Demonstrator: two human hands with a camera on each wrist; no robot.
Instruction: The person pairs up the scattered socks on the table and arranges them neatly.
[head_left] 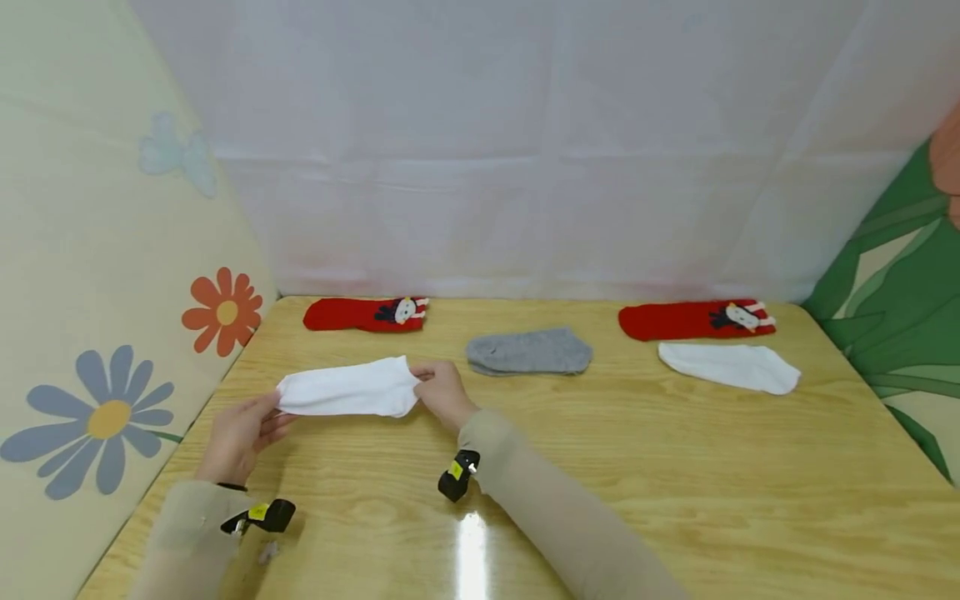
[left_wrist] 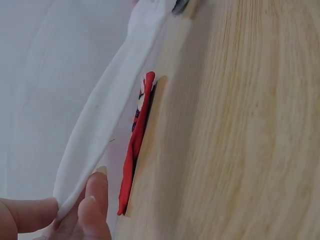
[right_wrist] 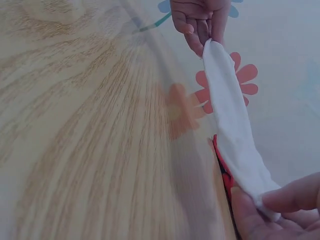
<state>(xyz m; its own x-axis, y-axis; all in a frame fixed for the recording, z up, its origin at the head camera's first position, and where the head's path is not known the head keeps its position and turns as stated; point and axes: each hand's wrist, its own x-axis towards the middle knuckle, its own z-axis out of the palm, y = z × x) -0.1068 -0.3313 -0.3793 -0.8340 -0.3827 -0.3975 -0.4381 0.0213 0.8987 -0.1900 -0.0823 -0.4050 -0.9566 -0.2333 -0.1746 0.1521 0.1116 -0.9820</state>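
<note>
Pinching now: left hand and right hand, each gripping one end
White sock: stretched between them, above the table
Yellow labels: on wrist cameras, writing too small to read

From my end it looks like a small staged set: wood-grain tabletop, creased pale cloth behind, 2 plant-patterned walls flanking it.

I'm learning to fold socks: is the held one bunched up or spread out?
Spread out: the sock runs long and flat between left grip and right grip.
</note>
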